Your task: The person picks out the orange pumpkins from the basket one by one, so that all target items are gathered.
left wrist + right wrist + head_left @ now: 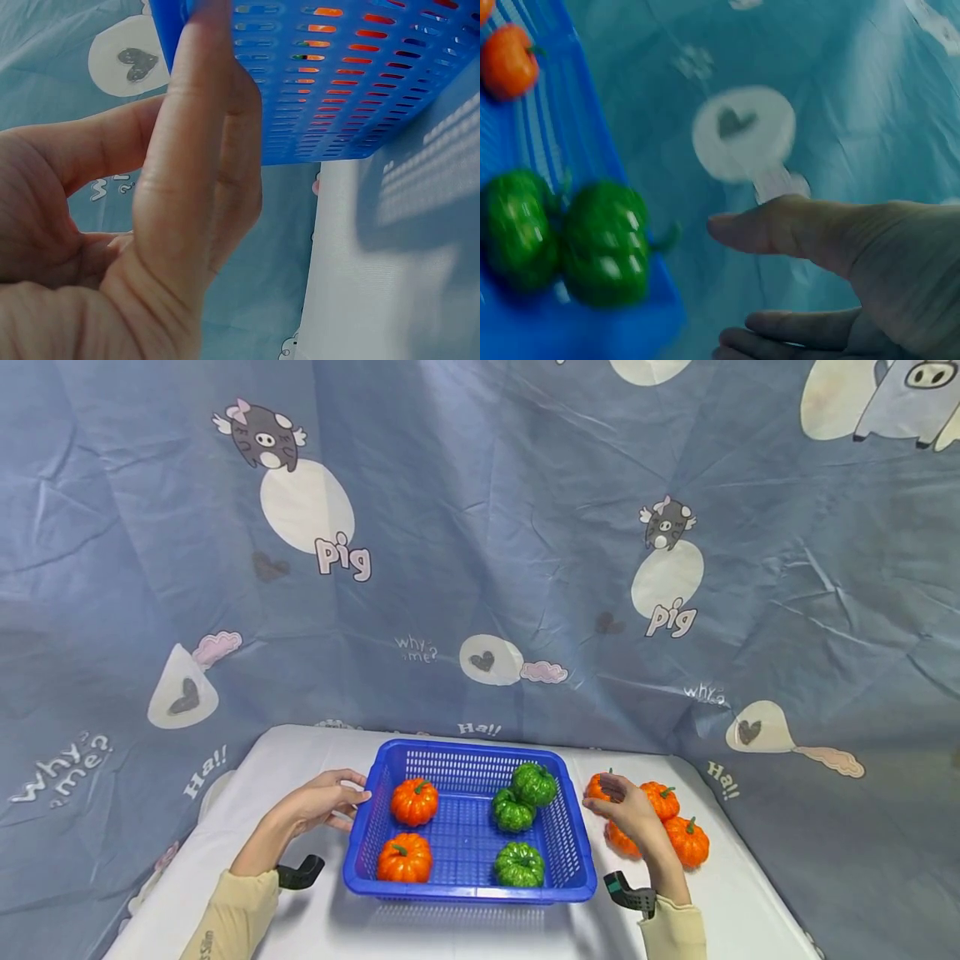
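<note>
A blue plastic basket (468, 893) stands on the white table, with two orange toy pumpkins (414, 802) at its left and three green toy pumpkins (519, 864) at its right. At the basket's left rim is my left hand (318, 802), its thumb tip right at the edge and its fingers loosely spread beside the wall. My right hand (630, 814) hovers over several orange pumpkins (687, 843) to the right of the basket, partly covering them. In the right wrist view its thumb (780, 229) and fingers are apart, with nothing between them.
A blue-grey cloth (420, 568) printed with cartoon pigs hangs behind and around the table. The white tabletop (300, 918) shows in front of and beside the basket. A dark wrist strap mount (300, 872) sits on each wrist.
</note>
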`<action>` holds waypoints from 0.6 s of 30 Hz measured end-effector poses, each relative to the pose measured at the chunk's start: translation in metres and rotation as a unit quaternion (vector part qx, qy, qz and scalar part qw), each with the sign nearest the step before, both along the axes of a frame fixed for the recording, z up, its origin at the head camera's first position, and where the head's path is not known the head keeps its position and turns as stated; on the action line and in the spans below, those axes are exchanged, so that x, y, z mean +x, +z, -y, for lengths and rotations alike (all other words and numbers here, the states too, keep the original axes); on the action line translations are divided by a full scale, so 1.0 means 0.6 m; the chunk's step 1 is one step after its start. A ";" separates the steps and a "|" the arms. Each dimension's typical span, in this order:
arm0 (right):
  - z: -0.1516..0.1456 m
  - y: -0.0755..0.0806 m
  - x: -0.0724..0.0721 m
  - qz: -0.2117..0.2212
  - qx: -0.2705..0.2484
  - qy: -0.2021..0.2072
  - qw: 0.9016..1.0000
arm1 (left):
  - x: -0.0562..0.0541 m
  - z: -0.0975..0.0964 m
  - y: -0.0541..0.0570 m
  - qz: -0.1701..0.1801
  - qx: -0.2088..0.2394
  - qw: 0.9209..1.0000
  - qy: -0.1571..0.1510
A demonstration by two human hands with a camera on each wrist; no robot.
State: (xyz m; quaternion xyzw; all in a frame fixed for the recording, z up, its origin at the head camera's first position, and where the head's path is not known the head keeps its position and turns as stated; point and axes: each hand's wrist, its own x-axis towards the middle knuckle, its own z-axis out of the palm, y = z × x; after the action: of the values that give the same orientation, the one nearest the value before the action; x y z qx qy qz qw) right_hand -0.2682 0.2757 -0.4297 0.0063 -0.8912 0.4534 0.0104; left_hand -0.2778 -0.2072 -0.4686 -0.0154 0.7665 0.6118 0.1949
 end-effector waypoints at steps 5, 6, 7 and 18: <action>0.061 0.007 -0.005 0.002 -0.027 0.068 0.997 | 0.001 -0.002 0.000 0.006 -0.005 1.000 0.011; 0.073 0.007 -0.007 0.002 -0.027 0.079 0.997 | 0.002 -0.001 0.000 0.003 -0.007 1.000 0.006; 0.084 0.008 -0.010 0.003 -0.028 0.093 0.995 | 0.002 -0.001 0.000 0.006 -0.005 1.000 0.010; 0.206 -0.002 -0.049 0.031 -0.008 0.312 0.950 | 0.004 0.002 -0.001 -0.006 0.004 1.000 -0.006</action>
State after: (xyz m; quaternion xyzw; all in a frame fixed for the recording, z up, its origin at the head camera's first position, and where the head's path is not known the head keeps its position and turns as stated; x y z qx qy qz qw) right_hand -0.2976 0.1519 -0.4307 0.2698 -0.8410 0.4411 -0.1591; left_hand -0.2756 -0.2087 -0.4693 -0.0063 0.7651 0.6139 0.1940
